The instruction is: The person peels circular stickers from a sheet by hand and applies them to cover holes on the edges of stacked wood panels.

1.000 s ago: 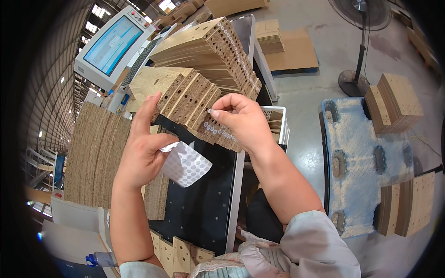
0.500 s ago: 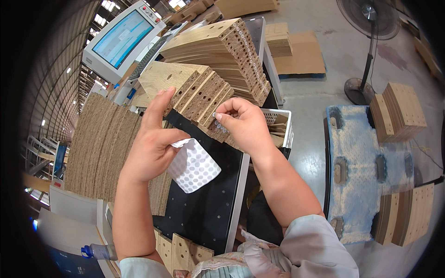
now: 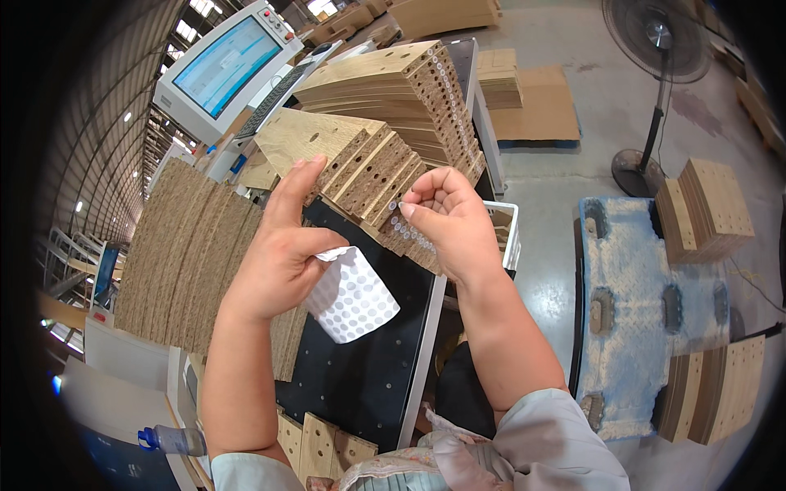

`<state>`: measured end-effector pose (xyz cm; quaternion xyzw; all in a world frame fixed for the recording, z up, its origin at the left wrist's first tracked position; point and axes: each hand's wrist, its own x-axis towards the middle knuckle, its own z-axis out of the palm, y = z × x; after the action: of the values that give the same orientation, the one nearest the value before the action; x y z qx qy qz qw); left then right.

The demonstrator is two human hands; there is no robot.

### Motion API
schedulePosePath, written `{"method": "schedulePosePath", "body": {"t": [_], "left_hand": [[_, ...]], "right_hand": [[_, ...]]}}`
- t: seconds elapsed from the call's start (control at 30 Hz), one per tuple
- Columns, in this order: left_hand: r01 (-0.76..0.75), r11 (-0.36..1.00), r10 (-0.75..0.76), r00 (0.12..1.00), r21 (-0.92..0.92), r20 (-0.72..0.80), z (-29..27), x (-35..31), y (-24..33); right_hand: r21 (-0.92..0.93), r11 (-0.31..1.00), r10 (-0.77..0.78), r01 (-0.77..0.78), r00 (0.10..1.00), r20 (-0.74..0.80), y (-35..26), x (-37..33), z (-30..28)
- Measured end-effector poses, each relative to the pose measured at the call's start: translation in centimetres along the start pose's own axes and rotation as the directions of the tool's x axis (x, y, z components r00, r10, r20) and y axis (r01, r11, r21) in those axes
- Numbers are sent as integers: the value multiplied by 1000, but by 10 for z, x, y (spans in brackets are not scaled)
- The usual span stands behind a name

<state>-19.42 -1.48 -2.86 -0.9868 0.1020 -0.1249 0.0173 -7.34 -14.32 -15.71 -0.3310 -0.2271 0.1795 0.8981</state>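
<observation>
Hands, two of them, work over the black bench [image 3: 368,385]. The left hand [image 3: 282,254] has its grip clamped on one curled sheet of white round stickers [image 3: 356,299], index finger propped against the particle-board panels [image 3: 368,176], roughly six in a fanned stack just above the bench. The right hand [image 3: 446,217] has fingertips pinched together at the panels' drilled edges, where white dots already cover several holes. Behind that stack lies one taller pile of panels [image 3: 393,90]; beyond it, one monitor [image 3: 221,69].
</observation>
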Motion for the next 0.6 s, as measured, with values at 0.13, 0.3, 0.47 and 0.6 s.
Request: {"method": "schedulePosePath", "body": {"t": [0.13, 0.3, 0.47, 0.6], "left_hand": [[-16, 1000, 16, 1000, -2, -12, 0, 1, 0], [-13, 1000, 13, 1000, -8, -26, 0, 0, 0], [-10, 1000, 10, 1000, -2, -30, 1, -1, 0], [-12, 1000, 11, 999, -19, -48, 3, -1, -1]], "right_hand": [[-16, 999, -33, 33, 999, 32, 0, 1, 3], [-58, 998, -3, 4, 1000, 6, -3, 3, 9], [-110, 991, -75, 77, 997, 28, 3, 5, 14], [-353, 910, -227, 218, 974, 16, 4, 2, 20]]}}
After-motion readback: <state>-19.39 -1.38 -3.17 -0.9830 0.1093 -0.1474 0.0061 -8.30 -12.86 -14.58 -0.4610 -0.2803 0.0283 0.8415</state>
